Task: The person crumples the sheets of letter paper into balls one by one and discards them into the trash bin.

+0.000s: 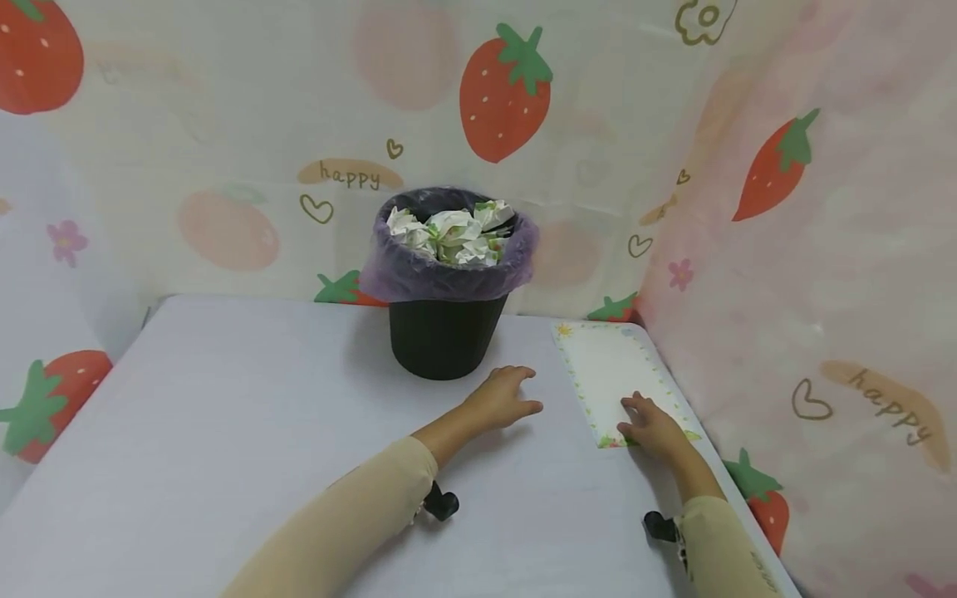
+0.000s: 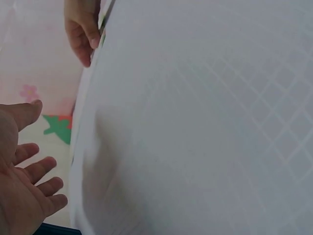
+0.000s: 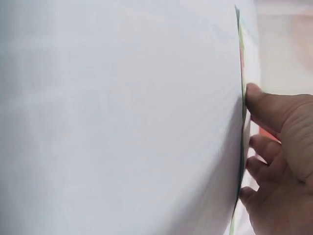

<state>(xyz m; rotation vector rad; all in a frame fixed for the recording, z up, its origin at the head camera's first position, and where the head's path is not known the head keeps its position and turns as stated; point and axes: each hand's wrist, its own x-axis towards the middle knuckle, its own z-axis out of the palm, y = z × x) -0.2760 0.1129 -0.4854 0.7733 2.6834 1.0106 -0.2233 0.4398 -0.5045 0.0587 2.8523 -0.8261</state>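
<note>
A sheet of white paper [image 1: 609,365] with a printed floral border lies flat at the table's right edge. My right hand [image 1: 654,428] is over its near end, fingers loosely bent. In the right wrist view the thumb and fingertips of this hand [image 3: 283,156] rest on the sheet, seen nearly edge-on. My left hand [image 1: 503,399] hovers between the sheet and a black bin [image 1: 444,336], fingers spread, with nothing in it. The left wrist view shows its open palm [image 2: 22,186]. Several crumpled paper balls [image 1: 456,237] fill the bin's top.
A purple plastic bag [image 1: 449,282] lines the bin and folds over its rim. The bin stands near the back edge of the white table [image 1: 224,432]. Behind and to the right hang strawberry-print curtains [image 1: 628,108], close to the table's edges.
</note>
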